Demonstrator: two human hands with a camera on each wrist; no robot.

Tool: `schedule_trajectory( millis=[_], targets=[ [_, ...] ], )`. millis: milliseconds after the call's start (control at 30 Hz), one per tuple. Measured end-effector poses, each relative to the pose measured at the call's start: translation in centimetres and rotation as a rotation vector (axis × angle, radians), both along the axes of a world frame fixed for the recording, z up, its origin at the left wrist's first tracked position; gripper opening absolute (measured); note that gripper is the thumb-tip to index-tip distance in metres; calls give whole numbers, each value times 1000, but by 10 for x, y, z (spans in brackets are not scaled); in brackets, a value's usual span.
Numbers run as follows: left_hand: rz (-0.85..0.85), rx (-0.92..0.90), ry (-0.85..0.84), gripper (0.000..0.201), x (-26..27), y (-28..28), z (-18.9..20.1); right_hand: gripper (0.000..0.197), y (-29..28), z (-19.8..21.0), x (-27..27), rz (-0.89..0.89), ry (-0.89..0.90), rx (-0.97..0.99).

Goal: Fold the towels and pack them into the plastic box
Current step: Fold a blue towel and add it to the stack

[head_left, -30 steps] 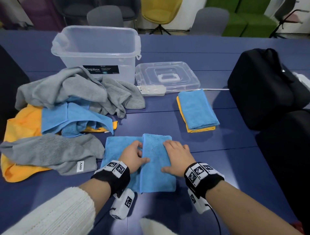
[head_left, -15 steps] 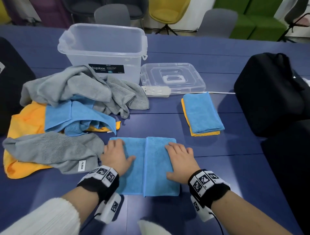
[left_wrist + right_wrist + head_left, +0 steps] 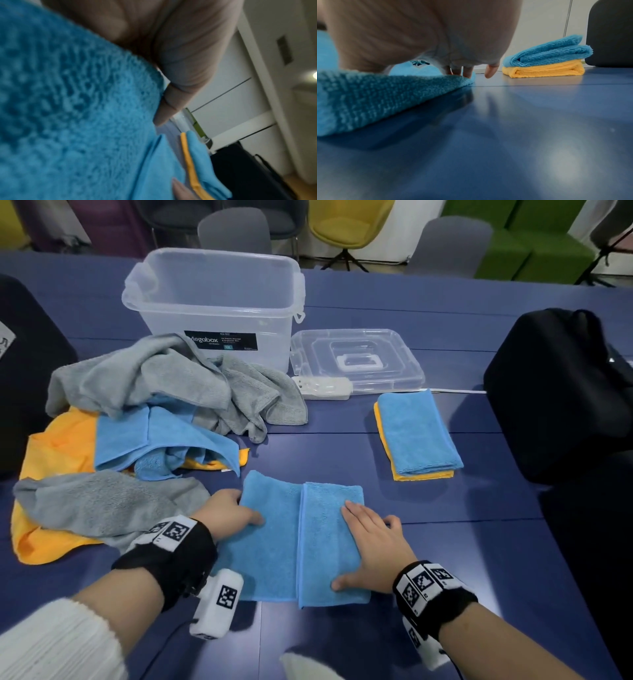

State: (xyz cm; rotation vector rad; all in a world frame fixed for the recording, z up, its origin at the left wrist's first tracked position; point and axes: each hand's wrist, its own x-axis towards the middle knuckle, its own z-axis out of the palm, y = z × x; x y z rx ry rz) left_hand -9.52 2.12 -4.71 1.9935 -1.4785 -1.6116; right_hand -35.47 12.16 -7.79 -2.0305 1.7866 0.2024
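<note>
Your right hand (image 3: 371, 546) lies flat on the folded right half of the blue towel (image 3: 274, 535), fingers straight and close together pointing away from you, thumb stretched out along the near edge. Your left hand (image 3: 226, 513) pinches the towel's left edge, thumb on top and fingers curled beneath the lifted cloth. The towel sits on the blue table (image 3: 479, 542) just in front of you, well short of the plastic box (image 3: 219, 313), with a folded blue-on-yellow stack (image 3: 418, 433) off to the right.
</note>
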Motion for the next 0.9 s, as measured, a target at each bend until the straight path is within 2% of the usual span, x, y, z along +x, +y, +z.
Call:
schedule_trajectory(
  millis=[100,200,333,400,500,600,733,800,900],
  targets=[
    [-2,-28,151,48,-19,9,21,130,-2,1,1,4,-2,-8],
    [-48,-85,210,59,-48,21,30,132,-2,3,2,-3,-14,-25],
    [-182,-227,112,62,-88,32,16,133,-2,2,2,-8,-31,-52],
    [-214,-237,82,62,-106,35,6,127,-3,0,0,-18,-78,-68],
    [-202,-239,71,64,-127,40,-3,109,-2,-1,-8,-87,-201,-124],
    [-230,-267,41,75,-136,41,-8,81,4,-3,-21,-163,-287,-191],
    [-320,-273,-15,95,-137,42,-12,24,10,-6,-28,-397,-516,-265],
    [-336,-248,2,94,-134,43,-11,2,8,-4,-24,-525,-633,-246],
    [-312,-330,-18,59,-118,39,-10,28,3,-3,-18,-637,-642,-187]
  ],
)
